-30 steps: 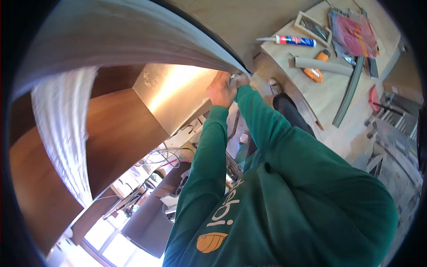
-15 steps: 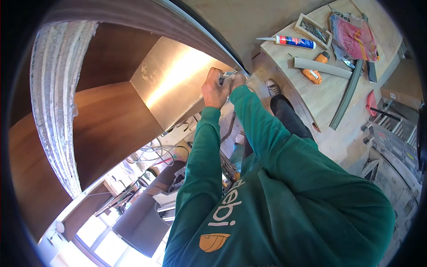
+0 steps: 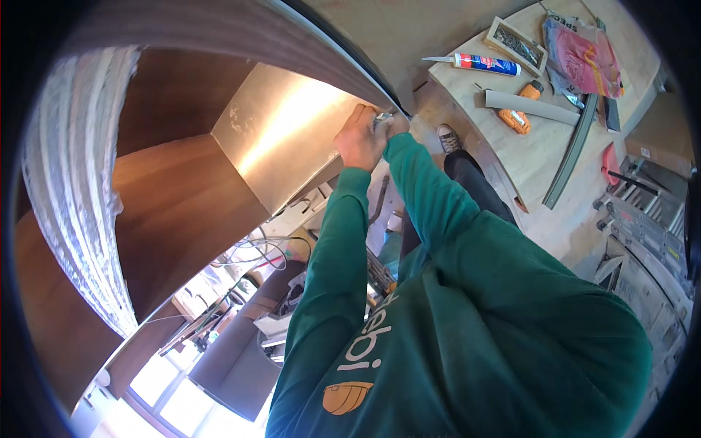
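My left hand [image 3: 359, 140] is raised at the lower edge of a brown wood cabinet [image 3: 182, 175], its fingers curled. Right against it is my right hand [image 3: 397, 125], also closed. Between the two, a small shiny metal piece [image 3: 382, 117] shows; its kind is too small and covered to make out. Both hands are beside the dark edge strip [image 3: 365, 69] of the cabinet, in front of a brightly lit pale panel [image 3: 277, 124]. The fingertips are mostly hidden behind the knuckles.
At the right, a wooden worktop [image 3: 475, 139] bears a sealant cartridge [image 3: 488, 65], an orange cordless tool [image 3: 515, 120], a box of screws [image 3: 517, 45], a pink plastic bag [image 3: 584, 58] and strips. A ladder [image 3: 650, 219] lies lower right; a grey sofa [image 3: 241, 358] stands lower left.
My left hand has turned slightly and its knuckles now face me more. The hands stay together at the same spot. The view has shifted a little.
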